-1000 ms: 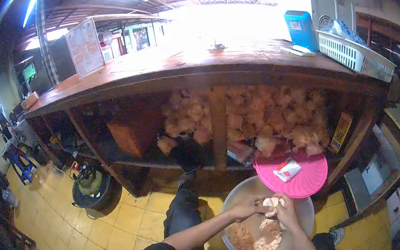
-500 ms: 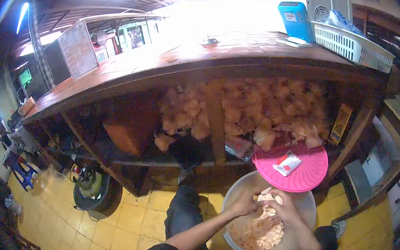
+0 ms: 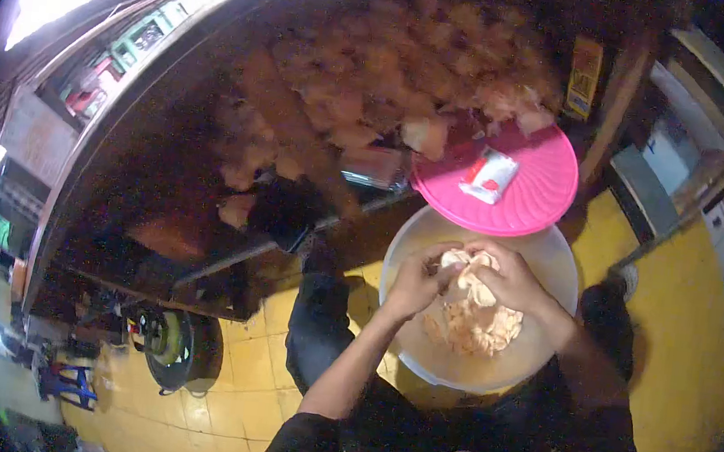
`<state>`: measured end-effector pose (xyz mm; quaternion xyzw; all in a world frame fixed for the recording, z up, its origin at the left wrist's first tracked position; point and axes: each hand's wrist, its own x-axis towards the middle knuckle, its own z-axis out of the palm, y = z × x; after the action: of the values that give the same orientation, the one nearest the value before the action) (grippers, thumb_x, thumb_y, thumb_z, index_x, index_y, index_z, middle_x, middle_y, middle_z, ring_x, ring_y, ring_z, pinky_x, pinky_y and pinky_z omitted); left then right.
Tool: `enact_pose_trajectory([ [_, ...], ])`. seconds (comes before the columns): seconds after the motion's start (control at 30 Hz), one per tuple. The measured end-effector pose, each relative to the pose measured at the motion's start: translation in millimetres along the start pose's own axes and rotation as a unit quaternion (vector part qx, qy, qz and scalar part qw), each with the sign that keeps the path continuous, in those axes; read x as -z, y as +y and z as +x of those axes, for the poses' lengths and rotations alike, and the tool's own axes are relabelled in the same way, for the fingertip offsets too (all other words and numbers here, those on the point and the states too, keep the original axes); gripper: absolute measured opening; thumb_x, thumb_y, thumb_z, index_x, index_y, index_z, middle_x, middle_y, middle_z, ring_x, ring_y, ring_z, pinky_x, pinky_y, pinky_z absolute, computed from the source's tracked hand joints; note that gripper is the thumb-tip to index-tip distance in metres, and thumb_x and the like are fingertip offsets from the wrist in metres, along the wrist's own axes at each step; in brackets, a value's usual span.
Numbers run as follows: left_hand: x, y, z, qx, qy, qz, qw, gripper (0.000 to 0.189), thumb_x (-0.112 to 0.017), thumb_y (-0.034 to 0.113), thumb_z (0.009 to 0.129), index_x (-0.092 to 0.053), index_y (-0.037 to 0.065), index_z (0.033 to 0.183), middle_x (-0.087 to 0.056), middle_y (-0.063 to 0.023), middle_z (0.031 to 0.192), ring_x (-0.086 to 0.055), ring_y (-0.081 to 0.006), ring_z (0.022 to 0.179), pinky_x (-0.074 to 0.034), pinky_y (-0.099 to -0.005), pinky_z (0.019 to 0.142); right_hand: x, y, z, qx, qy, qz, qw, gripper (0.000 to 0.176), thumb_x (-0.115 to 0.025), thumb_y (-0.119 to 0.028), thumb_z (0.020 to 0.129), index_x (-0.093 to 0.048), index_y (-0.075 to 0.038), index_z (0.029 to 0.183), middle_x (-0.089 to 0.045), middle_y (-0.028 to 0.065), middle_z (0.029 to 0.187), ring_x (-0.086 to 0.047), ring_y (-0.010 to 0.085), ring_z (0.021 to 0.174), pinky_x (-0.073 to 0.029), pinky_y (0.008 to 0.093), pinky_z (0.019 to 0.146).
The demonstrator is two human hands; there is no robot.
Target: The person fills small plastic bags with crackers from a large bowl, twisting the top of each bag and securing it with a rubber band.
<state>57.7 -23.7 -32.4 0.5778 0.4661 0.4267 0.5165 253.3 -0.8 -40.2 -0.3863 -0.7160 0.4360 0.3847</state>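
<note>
Between my legs on the floor stands a wide whitish tub. A heap of pale, thin crackers lies in its bottom. Above the heap, my left hand and my right hand meet over a cluster of similar pale crackers. The fingers of both hands are curled round this cluster, left hand on the left side and right hand on the right. Some fingertips are hidden behind the crackers. Just beyond the tub rests a pink ridged lid carrying a small white-and-red packet.
Many bagged goods, orange-brown in the dim light, fill the wooden shelf ahead. A yellow box stands at its right end. On the yellow tiles at left are a dark bucket and a blue stool.
The view has tipped downward and turned, so the countertop's blue device and white basket have left the frame. Both hands stay over the tub with crackers between them.
</note>
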Motion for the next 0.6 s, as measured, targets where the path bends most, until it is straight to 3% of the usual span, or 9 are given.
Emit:
enact_pose_trajectory([
  [0.03, 2.4, 3.5, -1.6, 0.023, -0.001, -0.014, 1.000, 0.031, -0.068, 0.012, 0.089, -0.063, 0.001, 0.117, -0.063, 0.0004, 0.079, -0.052, -0.0065, 0.064, -0.045, -0.0235, 0.059, -0.1, -6.5, 0.2, 0.027, -0.013, -0.016, 0.999, 0.031, -0.061, -0.008, 0.083, -0.060, -0.001, 0.113, -0.067, 0.0150, 0.105, -0.065, 0.0205, 0.096, -0.049, 0.0320, 0.087],
  [0.07, 4.6, 0.3, -2.4, 0.028, -0.008, -0.013, 0.999, 0.031, -0.068, 0.012, 0.089, -0.063, 0.001, 0.117, -0.063, 0.0004, 0.079, -0.052, -0.0065, 0.064, -0.045, -0.0235, 0.059, -1.6, -11.6, -0.1, -0.021, 0.008, 0.048, 0.999, 0.022, -0.063, -0.007, 0.085, -0.064, -0.001, 0.106, -0.068, 0.0115, 0.099, -0.064, 0.0164, 0.094, -0.050, 0.0311, 0.083],
  [0.13, 9.5, -2.7, 0.3, -0.020, 0.007, 0.074, 0.997, 0.034, -0.068, 0.008, 0.087, -0.062, 0.001, 0.120, -0.065, -0.0029, 0.085, -0.055, -0.0078, 0.066, -0.046, -0.0236, 0.062, 3.9, -16.1, 3.1, -0.042, -0.012, 0.053, 0.998, 0.021, -0.063, -0.007, 0.085, -0.064, 0.001, 0.105, -0.067, 0.0094, 0.097, -0.063, 0.0147, 0.093, -0.049, 0.0298, 0.083],
  [0.23, 10.9, 2.3, 1.6, 0.011, -0.020, 0.118, 0.993, 0.033, -0.067, 0.005, 0.086, -0.062, 0.000, 0.119, -0.066, -0.0061, 0.092, -0.058, -0.0096, 0.071, -0.048, -0.0249, 0.064, 4.1, -13.9, 6.4, -0.062, -0.050, 0.065, 0.995, 0.020, -0.064, -0.006, 0.085, -0.064, 0.002, 0.103, -0.067, 0.0071, 0.094, -0.061, 0.0123, 0.090, -0.048, 0.0283, 0.083],
  [0.37, 6.4, 13.0, -1.1, -0.049, -0.030, 0.049, 0.997, 0.026, -0.066, 0.008, 0.088, -0.065, -0.003, 0.112, -0.067, -0.0064, 0.094, -0.060, -0.0108, 0.075, -0.049, -0.0270, 0.066, -1.5, -14.9, 3.9, -0.035, -0.030, 0.020, 0.999, 0.014, -0.064, -0.007, 0.085, -0.065, 0.000, 0.098, -0.068, 0.0072, 0.089, -0.063, 0.0142, 0.087, -0.050, 0.0308, 0.080],
  [0.43, 12.7, 16.3, -0.3, 0.049, -0.022, -0.075, 0.996, 0.023, -0.065, 0.012, 0.090, -0.067, -0.004, 0.107, -0.068, -0.0052, 0.092, -0.060, -0.0111, 0.078, -0.049, -0.0273, 0.068, 0.4, -10.0, 4.0, -0.026, -0.022, 0.010, 0.999, 0.014, -0.064, -0.007, 0.085, -0.065, 0.000, 0.097, -0.068, 0.0072, 0.090, -0.063, 0.0140, 0.088, -0.050, 0.0309, 0.081],
  [0.57, 20.5, 4.7, 1.9, 0.111, 0.030, -0.035, 0.993, 0.021, -0.064, 0.014, 0.092, -0.069, -0.002, 0.104, -0.067, -0.0041, 0.090, -0.059, -0.0103, 0.077, -0.048, -0.0264, 0.069, 4.3, -3.2, 9.2, -0.029, 0.004, 0.074, 0.997, 0.013, -0.064, -0.006, 0.085, -0.065, 0.000, 0.096, -0.068, 0.0074, 0.092, -0.063, 0.0138, 0.090, -0.049, 0.0305, 0.083],
  [0.6, 23.9, 8.4, 2.8, 0.117, 0.013, 0.003, 0.993, 0.017, -0.068, 0.009, 0.086, -0.070, -0.001, 0.101, -0.067, -0.0082, 0.097, -0.062, -0.0126, 0.078, -0.049, -0.0276, 0.069, 5.8, -5.8, 10.2, -0.046, 0.012, 0.096, 0.994, 0.012, -0.064, -0.006, 0.085, -0.065, 0.000, 0.095, -0.068, 0.0071, 0.091, -0.063, 0.0133, 0.091, -0.049, 0.0301, 0.084],
])
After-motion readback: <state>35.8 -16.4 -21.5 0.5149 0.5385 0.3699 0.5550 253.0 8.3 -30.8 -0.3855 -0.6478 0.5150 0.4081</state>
